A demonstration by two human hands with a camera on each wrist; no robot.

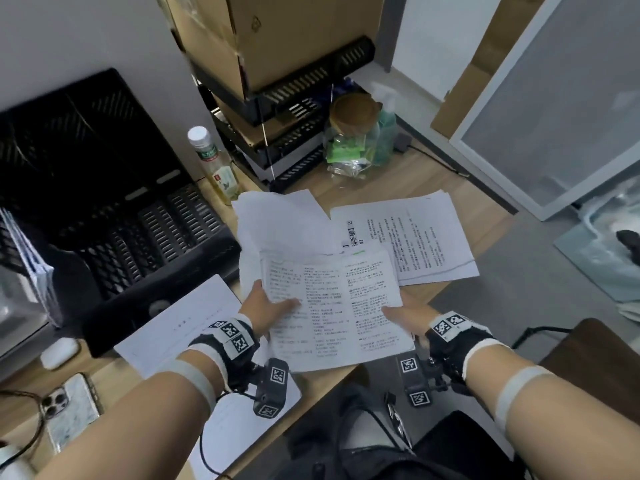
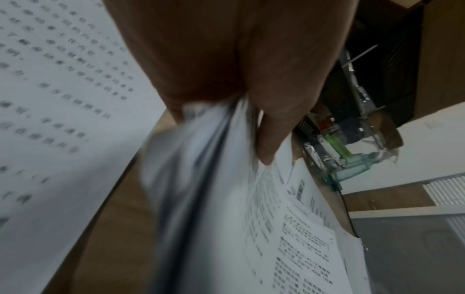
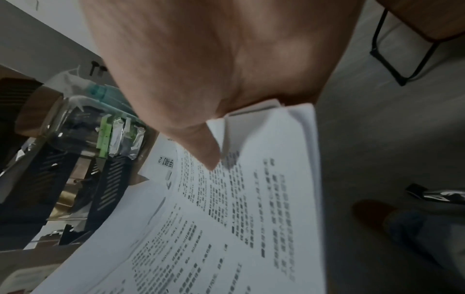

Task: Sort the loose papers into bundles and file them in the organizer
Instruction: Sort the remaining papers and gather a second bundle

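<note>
A bundle of printed papers [image 1: 332,306] is held over the wooden desk's front edge, between both hands. My left hand [image 1: 273,306] grips its left edge, thumb on top of the sheets [image 2: 226,179]. My right hand [image 1: 405,320] pinches the right edge, thumb pressed on the printed page [image 3: 226,199]. More white sheets [image 1: 277,216] fan out behind the bundle. Another stack of printed papers [image 1: 415,237] lies flat on the desk [image 1: 398,181] to the right. The black mesh organizer [image 1: 114,209] stands at the left, with some papers [image 1: 31,265] upright in its left slot.
Loose sheets [image 1: 180,320] lie under my left forearm. A bottle [image 1: 214,164] stands by the organizer. A black tiered rack [image 1: 284,133] with cardboard boxes and a jar [image 1: 353,129] stands at the back. A phone [image 1: 69,410] and an earbud case [image 1: 59,351] lie at the near left.
</note>
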